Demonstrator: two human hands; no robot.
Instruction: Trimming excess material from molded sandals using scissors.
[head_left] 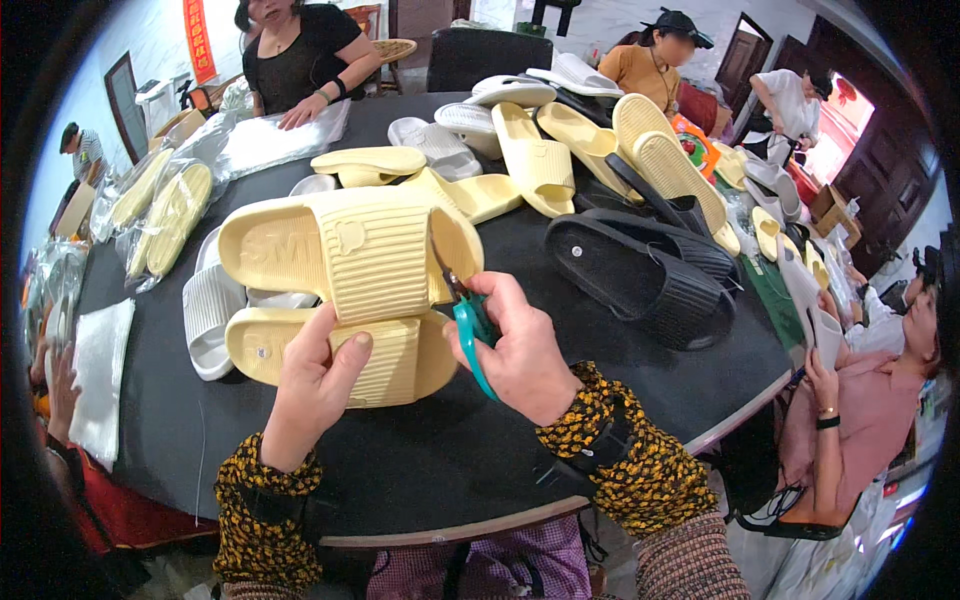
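pale yellow ribbed slides [350, 290], paired, stacked

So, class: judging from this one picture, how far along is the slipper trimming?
Done: some yellow pairs lie bagged in clear plastic at the table's left. In hand: the left hand steadies a yellow pair, and the right hand works teal scissors at its edge. Left: many loose slippers, yellow, white and black, lie unbagged across the black table.

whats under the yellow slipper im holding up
Under the upper yellow slipper lies its matching yellow slipper, gripped by the left hand. White slippers show beside them; the rest is covered.
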